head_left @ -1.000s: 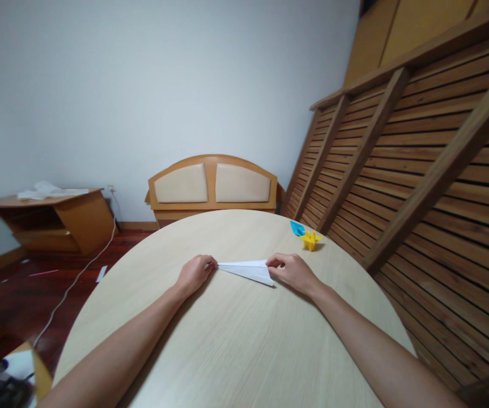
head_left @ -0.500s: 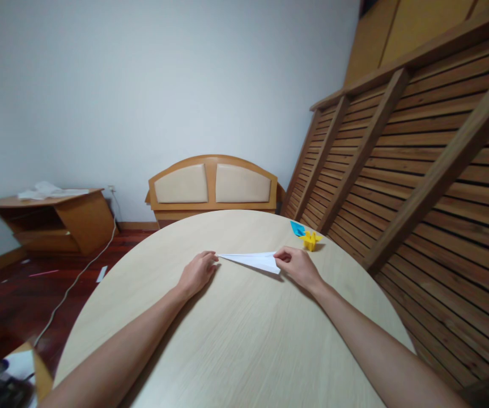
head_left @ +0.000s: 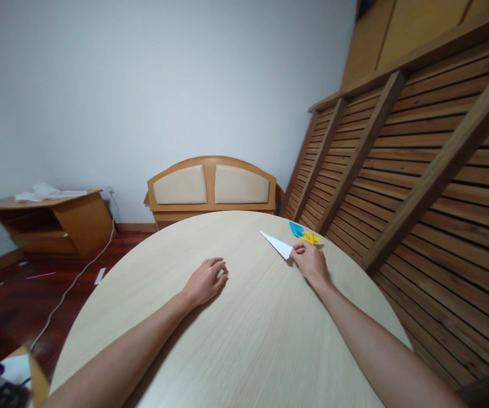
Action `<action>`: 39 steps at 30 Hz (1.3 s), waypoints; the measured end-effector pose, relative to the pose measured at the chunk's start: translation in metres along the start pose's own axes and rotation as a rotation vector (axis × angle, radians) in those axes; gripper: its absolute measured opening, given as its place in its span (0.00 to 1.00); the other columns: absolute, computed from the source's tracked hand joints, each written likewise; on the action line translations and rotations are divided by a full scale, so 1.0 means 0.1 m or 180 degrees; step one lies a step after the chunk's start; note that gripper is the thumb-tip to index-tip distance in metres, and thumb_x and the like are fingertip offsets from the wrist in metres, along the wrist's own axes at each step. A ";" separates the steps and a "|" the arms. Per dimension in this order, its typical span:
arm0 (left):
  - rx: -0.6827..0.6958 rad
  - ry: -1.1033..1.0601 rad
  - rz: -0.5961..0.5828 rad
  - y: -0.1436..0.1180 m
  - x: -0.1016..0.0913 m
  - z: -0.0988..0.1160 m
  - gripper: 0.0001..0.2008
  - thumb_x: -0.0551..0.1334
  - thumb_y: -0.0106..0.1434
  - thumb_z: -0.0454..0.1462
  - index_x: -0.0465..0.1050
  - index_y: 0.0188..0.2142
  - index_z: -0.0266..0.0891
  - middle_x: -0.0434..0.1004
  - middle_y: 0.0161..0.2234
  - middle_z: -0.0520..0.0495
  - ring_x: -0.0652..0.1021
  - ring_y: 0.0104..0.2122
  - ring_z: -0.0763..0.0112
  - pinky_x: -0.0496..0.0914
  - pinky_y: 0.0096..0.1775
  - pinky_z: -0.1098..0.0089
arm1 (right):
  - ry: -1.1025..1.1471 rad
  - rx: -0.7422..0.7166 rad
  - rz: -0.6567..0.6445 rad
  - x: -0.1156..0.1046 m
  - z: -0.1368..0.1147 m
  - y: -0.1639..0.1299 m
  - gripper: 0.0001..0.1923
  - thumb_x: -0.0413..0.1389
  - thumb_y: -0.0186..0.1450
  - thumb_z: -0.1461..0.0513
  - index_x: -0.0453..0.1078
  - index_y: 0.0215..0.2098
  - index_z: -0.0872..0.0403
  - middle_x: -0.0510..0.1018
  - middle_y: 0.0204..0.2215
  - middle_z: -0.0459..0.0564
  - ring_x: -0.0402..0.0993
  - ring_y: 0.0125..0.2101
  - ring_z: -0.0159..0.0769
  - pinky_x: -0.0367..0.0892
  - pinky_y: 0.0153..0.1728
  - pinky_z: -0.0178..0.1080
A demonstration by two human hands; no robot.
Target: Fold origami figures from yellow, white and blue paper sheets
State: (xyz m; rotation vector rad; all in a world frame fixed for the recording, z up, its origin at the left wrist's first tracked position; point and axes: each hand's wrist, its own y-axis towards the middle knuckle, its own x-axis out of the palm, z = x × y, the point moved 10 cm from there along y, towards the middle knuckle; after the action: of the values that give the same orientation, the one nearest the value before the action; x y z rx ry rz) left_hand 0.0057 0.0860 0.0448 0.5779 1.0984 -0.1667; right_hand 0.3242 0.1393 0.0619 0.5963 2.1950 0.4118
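Pale wood grain of the round table (head_left: pixel 244 340) spreads under both my forearms. My right hand (head_left: pixel 311 263) pinches the near end of the white folded paper dart (head_left: pixel 277 244) between thumb and fingertips; the paper runs up and to the left from the grip, its pointed tip aimed at the far edge, low over the tabletop. Whether it touches the wood I cannot tell. My left hand (head_left: pixel 206 280) rests flat on the table, well apart from the paper, fingers loosely spread and holding nothing. Just beyond my right knuckles sit a small yellow folded paper figure (head_left: pixel 310 238) and a blue folded paper piece (head_left: pixel 297 229); my hand hides the yellow one's lower part, so its shape is hard to make out.
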 end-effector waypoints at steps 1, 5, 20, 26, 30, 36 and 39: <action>0.0029 -0.0001 -0.0027 0.00 0.01 0.03 0.10 0.55 0.68 0.40 0.74 0.42 0.41 0.70 0.56 0.40 0.70 0.56 0.57 0.65 0.57 0.59 | -0.0101 0.0063 0.0029 -0.01 0.04 0.01 0.04 0.56 0.57 0.63 0.74 0.30 0.53 0.81 0.27 0.48 0.77 0.30 0.38 0.66 0.30 0.36; 0.0045 -0.0008 -0.0107 -0.01 0.03 0.06 0.10 0.56 0.67 0.40 0.75 0.42 0.42 0.71 0.56 0.40 0.70 0.57 0.57 0.65 0.58 0.59 | -0.0576 0.0150 0.0032 -0.04 0.12 0.03 0.03 0.57 0.59 0.63 0.73 0.29 0.52 0.82 0.30 0.49 0.77 0.31 0.40 0.63 0.29 0.37; 0.0156 -0.0058 -0.0264 -0.04 0.10 0.24 0.11 0.56 0.66 0.39 0.74 0.44 0.41 0.71 0.56 0.40 0.70 0.56 0.57 0.65 0.58 0.58 | -0.1313 0.0341 -0.0122 -0.11 0.16 0.01 0.07 0.55 0.63 0.60 0.75 0.35 0.52 0.80 0.31 0.56 0.78 0.32 0.44 0.63 0.29 0.39; 0.0177 -0.0096 -0.0311 -0.04 0.13 0.25 0.12 0.56 0.67 0.40 0.73 0.46 0.41 0.71 0.56 0.39 0.70 0.57 0.57 0.64 0.59 0.58 | -0.1396 0.0284 -0.0123 -0.11 0.15 0.01 0.08 0.55 0.64 0.59 0.76 0.35 0.52 0.81 0.30 0.56 0.78 0.32 0.44 0.64 0.29 0.39; 0.0216 -0.0077 -0.0311 -0.04 0.12 0.26 0.12 0.55 0.67 0.40 0.73 0.46 0.41 0.71 0.55 0.39 0.70 0.57 0.57 0.64 0.58 0.58 | -0.1408 0.0311 -0.0221 -0.09 0.15 0.00 0.09 0.54 0.64 0.58 0.75 0.36 0.51 0.81 0.32 0.57 0.78 0.33 0.47 0.64 0.30 0.41; 0.0205 -0.0033 -0.0331 -0.04 0.13 0.26 0.12 0.55 0.68 0.40 0.73 0.46 0.41 0.71 0.56 0.39 0.70 0.57 0.58 0.64 0.58 0.59 | -0.1425 0.0361 -0.0379 -0.06 0.15 -0.01 0.09 0.54 0.64 0.57 0.74 0.37 0.50 0.81 0.35 0.58 0.78 0.36 0.50 0.64 0.32 0.43; 0.0213 -0.0025 -0.0320 -0.04 0.13 0.26 0.12 0.55 0.68 0.40 0.73 0.47 0.41 0.71 0.56 0.39 0.70 0.57 0.58 0.64 0.58 0.59 | -0.1449 0.0378 -0.0448 -0.06 0.13 -0.02 0.08 0.54 0.63 0.57 0.74 0.37 0.51 0.80 0.35 0.58 0.78 0.35 0.49 0.64 0.31 0.42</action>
State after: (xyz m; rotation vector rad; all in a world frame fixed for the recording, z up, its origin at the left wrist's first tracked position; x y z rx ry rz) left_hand 0.0307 0.0714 0.0405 0.5815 1.1180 -0.2936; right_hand 0.3368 0.1356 0.0563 0.5341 1.8155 0.0603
